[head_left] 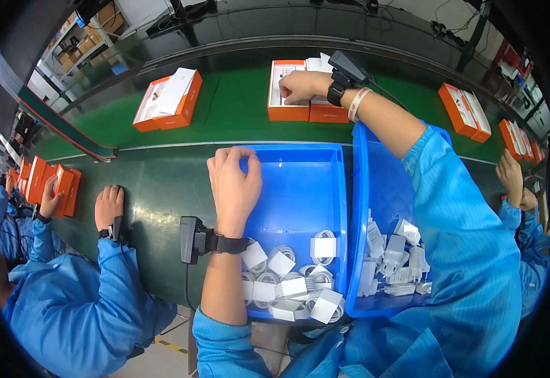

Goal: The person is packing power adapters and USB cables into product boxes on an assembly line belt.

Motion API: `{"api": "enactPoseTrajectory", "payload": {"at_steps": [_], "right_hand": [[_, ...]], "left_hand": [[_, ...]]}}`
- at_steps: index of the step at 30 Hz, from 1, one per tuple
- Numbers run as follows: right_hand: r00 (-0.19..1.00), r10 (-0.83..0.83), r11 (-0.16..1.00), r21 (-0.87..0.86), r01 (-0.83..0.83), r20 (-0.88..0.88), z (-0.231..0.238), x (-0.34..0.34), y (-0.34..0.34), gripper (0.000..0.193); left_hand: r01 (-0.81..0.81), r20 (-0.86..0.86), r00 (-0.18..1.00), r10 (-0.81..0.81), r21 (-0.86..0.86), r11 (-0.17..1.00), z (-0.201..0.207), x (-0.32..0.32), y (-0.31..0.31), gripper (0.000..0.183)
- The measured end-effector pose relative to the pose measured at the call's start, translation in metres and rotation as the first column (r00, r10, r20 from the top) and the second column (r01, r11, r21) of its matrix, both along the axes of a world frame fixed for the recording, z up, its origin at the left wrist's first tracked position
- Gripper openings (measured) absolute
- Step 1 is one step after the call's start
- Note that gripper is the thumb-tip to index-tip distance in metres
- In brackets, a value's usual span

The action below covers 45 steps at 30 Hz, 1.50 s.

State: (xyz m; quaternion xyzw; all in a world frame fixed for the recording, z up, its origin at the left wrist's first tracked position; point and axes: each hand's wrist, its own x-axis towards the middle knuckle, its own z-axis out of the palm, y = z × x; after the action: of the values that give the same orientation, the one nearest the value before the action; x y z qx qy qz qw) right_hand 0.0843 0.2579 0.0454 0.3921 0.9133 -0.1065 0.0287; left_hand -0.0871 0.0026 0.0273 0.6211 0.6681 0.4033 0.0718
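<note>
My right hand (304, 87) reaches over an open orange box (289, 113) on the green belt. Its fingers are bent down and drawn together inside the white-lined half; what they hold, if anything, is hidden. White pieces stick up from the box's right half (329, 114), partly behind my wrist. My left hand (233, 186) curls over the far left corner of a blue tray (294, 208), fingertips out of sight. Bundled white cables (294, 287) with paper wraps lie at the tray's near end. A second blue bin (375, 170) on the right holds white power adapters (393, 255).
Another open orange box (187, 101) with a white card stands left on the belt (231, 107); one more (465, 112) is at the right. A co-worker's hand (109, 206) rests on the dark table (155, 189), beside stacked orange boxes (67, 189). Another person's hands (511, 176) are at far right.
</note>
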Motion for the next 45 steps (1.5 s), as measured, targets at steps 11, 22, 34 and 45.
{"api": "enactPoseTrajectory", "payload": {"at_steps": [11, 22, 34, 45], "right_hand": [[0.995, 0.093, 0.991, 0.096, -0.091, -0.022, 0.011, 0.032, -0.009, 0.028], [0.901, 0.283, 0.879, -0.287, -0.381, -0.329, 0.087, 0.149, -0.203, 0.03], [0.927, 0.256, 0.789, -0.495, -0.364, -0.273, 0.02, 0.173, -0.251, 0.062], [0.882, 0.45, 0.841, -0.267, -0.471, -0.139, 0.011, 0.171, -0.269, 0.071]], "left_hand": [[0.011, -0.021, 1.0, -0.01, 0.011, 1.0, 0.001, 0.002, 0.001, 0.014], [0.007, -0.121, 0.993, -0.005, 0.013, 1.0, 0.001, 0.005, -0.002, 0.012], [0.121, -0.185, 0.977, -0.111, 0.046, 0.992, -0.008, 0.011, -0.003, 0.01], [0.148, -0.152, 0.98, -0.129, 0.125, 0.981, 0.005, 0.015, -0.007, 0.005]]}}
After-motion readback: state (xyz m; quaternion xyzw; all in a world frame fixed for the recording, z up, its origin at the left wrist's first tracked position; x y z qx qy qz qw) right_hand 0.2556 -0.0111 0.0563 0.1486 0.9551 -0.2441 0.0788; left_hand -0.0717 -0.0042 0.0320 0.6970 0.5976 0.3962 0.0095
